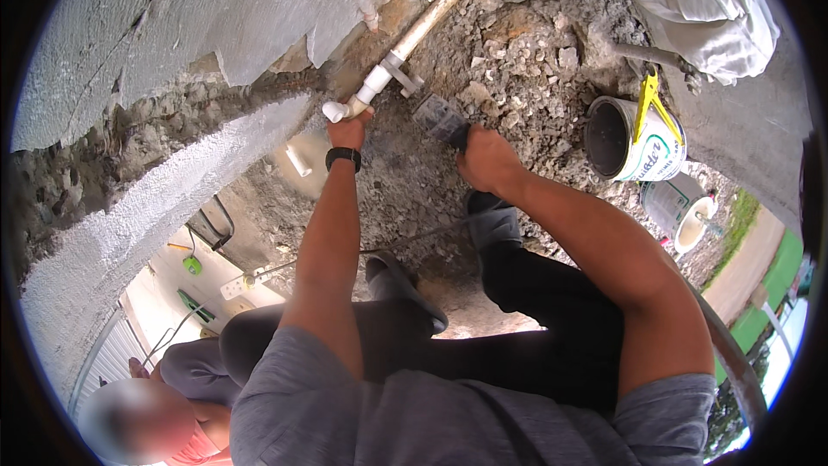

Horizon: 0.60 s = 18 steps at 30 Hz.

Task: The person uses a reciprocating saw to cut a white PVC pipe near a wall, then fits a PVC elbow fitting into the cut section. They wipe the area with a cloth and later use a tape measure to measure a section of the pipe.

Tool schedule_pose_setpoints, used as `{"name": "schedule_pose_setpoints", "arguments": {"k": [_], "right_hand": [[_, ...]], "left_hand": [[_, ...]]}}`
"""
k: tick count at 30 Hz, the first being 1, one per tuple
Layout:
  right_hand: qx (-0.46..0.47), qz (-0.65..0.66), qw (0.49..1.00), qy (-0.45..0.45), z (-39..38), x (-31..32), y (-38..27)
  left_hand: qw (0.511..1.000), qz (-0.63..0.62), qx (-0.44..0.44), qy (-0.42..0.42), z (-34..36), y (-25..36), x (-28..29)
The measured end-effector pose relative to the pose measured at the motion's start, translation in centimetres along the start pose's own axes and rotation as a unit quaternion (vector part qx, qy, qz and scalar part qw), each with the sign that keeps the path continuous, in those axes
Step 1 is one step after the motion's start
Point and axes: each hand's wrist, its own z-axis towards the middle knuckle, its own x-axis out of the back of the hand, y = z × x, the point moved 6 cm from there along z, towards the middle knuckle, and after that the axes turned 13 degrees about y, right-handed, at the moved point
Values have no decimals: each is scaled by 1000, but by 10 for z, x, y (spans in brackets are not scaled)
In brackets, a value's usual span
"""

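A long white plastic pipe (440, 10) runs down from the upper middle and ends in a white elbow fitting (336, 110). My left hand (349, 130), with a black band at the wrist, is closed round the pipe's lower end beside that elbow. Just above, a greyish clamp-like piece (400, 74) sits across the pipe. My right hand (490, 160) grips the dark handle of a tool with a blocky grey head (438, 118); its exact kind is unclear. The head is close to the pipe, apart from it. A short white pipe piece (297, 160) lies near my left wrist.
Rubble (526, 60) covers the ground beside a broken wall (172, 138). On the right stand a white bucket (660, 142) with a yellow hacksaw (645, 108) and another bucket (690, 220). A white sack (703, 13) lies behind. Another person (203, 418) is at lower left, near a power strip (241, 285).
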Motion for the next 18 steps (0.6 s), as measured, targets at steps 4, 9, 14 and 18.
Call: {"name": "schedule_pose_setpoints", "arguments": {"k": [4,9,14,18], "right_hand": [[-23,-8,999,-33,-1,6,-6],[10,-22,999,-47,-1,21,-11],[15,-21,999,-31,1,15,-7],[2,-36,999,-34,4,1,-3]], "left_hand": [[1000,13,13,6,-3,5,2],[1000,-9,5,-5,-3,8,1],[999,36,-12,9,0,7,3],[1000,-5,10,0,2,4,0]]}}
